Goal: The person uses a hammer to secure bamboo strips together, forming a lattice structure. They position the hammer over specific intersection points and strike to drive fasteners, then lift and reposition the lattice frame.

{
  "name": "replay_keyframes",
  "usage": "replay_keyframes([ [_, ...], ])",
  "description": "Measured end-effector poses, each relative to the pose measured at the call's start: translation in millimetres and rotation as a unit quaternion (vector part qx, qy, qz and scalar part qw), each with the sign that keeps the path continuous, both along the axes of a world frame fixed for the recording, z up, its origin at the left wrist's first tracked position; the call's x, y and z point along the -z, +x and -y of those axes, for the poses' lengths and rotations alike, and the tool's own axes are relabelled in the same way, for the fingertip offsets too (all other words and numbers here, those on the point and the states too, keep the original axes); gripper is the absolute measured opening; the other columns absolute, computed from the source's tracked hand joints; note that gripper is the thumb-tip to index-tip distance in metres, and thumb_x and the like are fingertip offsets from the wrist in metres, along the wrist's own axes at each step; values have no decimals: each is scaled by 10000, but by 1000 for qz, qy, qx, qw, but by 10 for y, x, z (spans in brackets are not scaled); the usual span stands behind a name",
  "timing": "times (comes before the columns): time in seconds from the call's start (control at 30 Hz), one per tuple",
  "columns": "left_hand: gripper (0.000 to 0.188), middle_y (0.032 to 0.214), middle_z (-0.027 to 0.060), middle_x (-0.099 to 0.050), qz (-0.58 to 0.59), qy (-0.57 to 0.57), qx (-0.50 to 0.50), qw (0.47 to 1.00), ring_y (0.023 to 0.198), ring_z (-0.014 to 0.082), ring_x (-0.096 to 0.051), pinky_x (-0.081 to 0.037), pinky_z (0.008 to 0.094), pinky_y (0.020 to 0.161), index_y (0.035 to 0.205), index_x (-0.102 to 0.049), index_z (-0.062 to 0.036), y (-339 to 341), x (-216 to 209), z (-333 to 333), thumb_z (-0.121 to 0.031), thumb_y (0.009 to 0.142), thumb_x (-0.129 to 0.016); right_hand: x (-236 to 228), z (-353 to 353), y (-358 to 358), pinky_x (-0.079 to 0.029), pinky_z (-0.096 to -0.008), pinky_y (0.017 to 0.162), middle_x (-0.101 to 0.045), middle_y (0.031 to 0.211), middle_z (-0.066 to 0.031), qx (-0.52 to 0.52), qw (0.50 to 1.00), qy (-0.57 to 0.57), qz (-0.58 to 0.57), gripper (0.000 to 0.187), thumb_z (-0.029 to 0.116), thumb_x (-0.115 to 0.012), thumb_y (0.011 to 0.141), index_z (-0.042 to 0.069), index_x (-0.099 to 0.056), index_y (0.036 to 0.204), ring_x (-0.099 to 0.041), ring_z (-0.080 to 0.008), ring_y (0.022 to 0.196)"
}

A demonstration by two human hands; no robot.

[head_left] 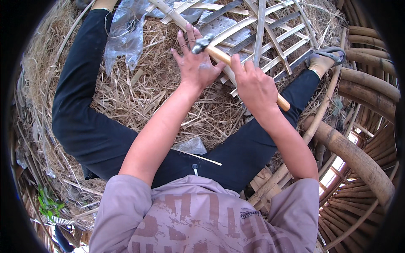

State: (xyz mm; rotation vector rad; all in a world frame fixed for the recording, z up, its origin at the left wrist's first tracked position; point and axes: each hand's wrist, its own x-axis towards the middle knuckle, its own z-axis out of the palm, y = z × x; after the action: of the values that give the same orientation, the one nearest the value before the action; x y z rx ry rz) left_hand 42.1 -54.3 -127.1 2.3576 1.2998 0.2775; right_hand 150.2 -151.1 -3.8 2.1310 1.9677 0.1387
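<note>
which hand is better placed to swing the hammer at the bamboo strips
The right hand, most likely: its fingers already wrap the wooden handle of the hammer. The left hand holds no tool and lies spread over a bamboo strip, so it seems better suited to steadying.

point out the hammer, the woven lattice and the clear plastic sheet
Hammer (220,55), head view: wooden handle
Woven lattice (260,29), head view: one slat
Clear plastic sheet (122,44), head view: crumpled left part
</note>
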Motion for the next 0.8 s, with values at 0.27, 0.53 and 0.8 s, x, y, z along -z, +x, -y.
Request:
replay_keyframes([
  [0.27, 1283, 1672, 240, 10, 5, 7, 4, 1000, 1523, 493, 7, -226, 769, 1099, 1573, -103, 86, -3, -6, 15, -783, 780, -614, -165, -170, -28, -578, -385, 554, -650, 849, -115, 145, 983, -113, 27, 346, 99, -568, 938, 71, -525, 1280, -727, -271, 690],
  [0.53, 1238, 1675, 227, 29, 6, 28, 11, 1000, 1523, 492, 35, -223, 760, 1107, 1574, -149, 71, 0, 56, 11, -742, 780, -640, -166, -111, -198, -573, -380, 538, -630, 824, -99, 51, 997, -11, -57, 395, 110, -582, 929, 75, -514, 1317, -717, -266, 673],
  [0.8, 1178, 1676, 224, 20, 34, 30, 4, 999, 1521, 500, -26, -243, 755, 1102, 1558, -204, 76, -13, 73, -1, -687, 786, -661, -38, -80, -163, -574, -375, 457, -634, 781, -79, 64, 997, -30, -17, 361, 117, -587, 912, 53, -549, 1265, -709, -229, 583],
])
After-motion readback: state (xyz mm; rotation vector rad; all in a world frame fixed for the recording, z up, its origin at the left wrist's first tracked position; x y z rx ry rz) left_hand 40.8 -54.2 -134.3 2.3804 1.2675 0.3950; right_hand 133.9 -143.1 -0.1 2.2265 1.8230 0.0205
